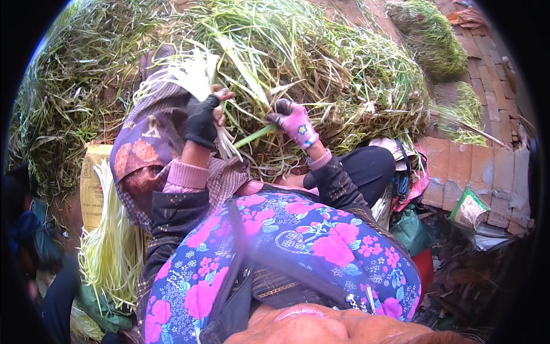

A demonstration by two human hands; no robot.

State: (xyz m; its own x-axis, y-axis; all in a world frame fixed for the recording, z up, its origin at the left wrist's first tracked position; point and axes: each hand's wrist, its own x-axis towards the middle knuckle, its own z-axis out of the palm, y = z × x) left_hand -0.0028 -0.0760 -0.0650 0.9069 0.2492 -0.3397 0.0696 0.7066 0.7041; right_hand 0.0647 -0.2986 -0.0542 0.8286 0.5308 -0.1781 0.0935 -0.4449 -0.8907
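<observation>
My left hand [204, 118], in a black fingerless glove, grips a bundle of pale peeled stalks [182, 74], their white ends fanning up and left and a few thin strands hanging below. To its right, my right hand [291, 119], in a pink glove with a blue flower, is pinched on a green stalk [254, 135] with a leafy, brownish part [253, 86]. A patterned cloth [140, 163] lies over my lap at the left, and a floral apron [275, 241] covers my front.
A big heap of cut greens [344, 63] spreads ahead. Stripped pale stalks [109, 252] lie on a yellow sack [96, 195] at left. More piles [427, 37], brick paving [458, 172], bags [409, 229] and a small packet [470, 209] are at right. Another person's dark-clad leg [57, 304] shows at lower left.
</observation>
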